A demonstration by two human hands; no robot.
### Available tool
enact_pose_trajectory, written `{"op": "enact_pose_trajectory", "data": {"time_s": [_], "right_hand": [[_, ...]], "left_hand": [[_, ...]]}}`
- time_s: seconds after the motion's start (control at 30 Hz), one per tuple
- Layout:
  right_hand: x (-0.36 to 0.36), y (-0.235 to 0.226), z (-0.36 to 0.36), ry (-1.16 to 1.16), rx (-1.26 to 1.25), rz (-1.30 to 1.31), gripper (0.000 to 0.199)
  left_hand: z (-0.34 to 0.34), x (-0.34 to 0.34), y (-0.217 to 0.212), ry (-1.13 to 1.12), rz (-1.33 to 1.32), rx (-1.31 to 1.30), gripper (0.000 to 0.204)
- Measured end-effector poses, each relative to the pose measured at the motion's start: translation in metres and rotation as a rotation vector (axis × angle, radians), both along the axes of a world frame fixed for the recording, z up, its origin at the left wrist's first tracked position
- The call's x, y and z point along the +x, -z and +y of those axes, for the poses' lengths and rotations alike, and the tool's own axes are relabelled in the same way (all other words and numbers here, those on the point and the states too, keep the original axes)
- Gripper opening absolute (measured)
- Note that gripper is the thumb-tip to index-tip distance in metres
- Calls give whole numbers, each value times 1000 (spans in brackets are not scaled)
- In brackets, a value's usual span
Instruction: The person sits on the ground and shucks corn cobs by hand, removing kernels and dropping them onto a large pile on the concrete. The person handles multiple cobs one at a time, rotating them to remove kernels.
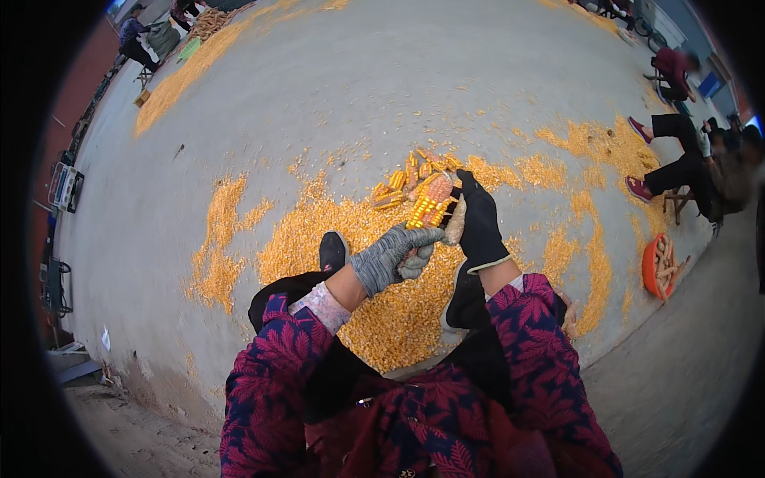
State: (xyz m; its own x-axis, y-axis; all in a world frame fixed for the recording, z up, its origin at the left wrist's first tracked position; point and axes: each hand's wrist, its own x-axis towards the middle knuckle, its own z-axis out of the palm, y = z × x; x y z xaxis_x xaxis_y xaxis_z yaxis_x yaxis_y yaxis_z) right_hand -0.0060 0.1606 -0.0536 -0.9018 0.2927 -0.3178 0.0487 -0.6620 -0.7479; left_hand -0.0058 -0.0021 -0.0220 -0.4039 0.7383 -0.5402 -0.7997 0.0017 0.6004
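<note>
The left hand [392,259], in a grey glove, was curled inward, its forefinger reaching toward the lower end of a pale cob [455,221]; whether it pinched anything could not be told. The right hand [481,225], in a black glove, was bent around the pale cob, its long side against the palm. Just left of that, between the hands, stood a partly shelled cob [429,210], tilted, yellow kernels on its lower part and a pinkish stripped upper end; which hand bore it was unclear.

Beneath the hands spread a pile of loose kernels [390,331], widest between the wearer's feet and reaching past the left shoe [333,252]. Its far edge thinned into scattered grains, and a small heap of cobs [389,197] lay there, just beyond the hands. A separate kernel patch [217,247] lay to the left, a strip of grey concrete floor [351,95] between it and the pile. The floor opened broadly ahead, toward a long band of kernels [187,84] at upper left. On the right, an orange basin [660,271] holding cobs sat near the slab's edge, well apart from the hands, and a seated person's legs [676,151] extended inward.
</note>
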Motion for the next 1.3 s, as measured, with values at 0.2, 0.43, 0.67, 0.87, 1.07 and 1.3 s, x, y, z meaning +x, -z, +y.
{"op": "enact_pose_trajectory", "data": {"time_s": [0.2, 0.43, 0.67, 0.87, 1.07, 1.3], "right_hand": [[-2, 7, 19, 79, -466, -209, 39], [15, -32, 0, -274, -353, 247, 36], [20, -54, -12, -113, 1318, 718, 29], [9, -20, -21, -225, 1309, 566, 35], [-14, 10, -32, -95, 1209, 3, 30], [1, -22, -1, -474, 521, 311, 25]], "left_hand": [[-12, -5, 4, -160, 10, 64, 22], [-13, -12, 2, -329, 214, 25, 30], [-20, -3, -10, -74, 145, 85, 24], [-17, 3, -2, -13, 268, -222, 35], [0, 10, 27, -6, 461, -576, 54], [-8, 1, 23, -16, 266, -356, 38]]}}
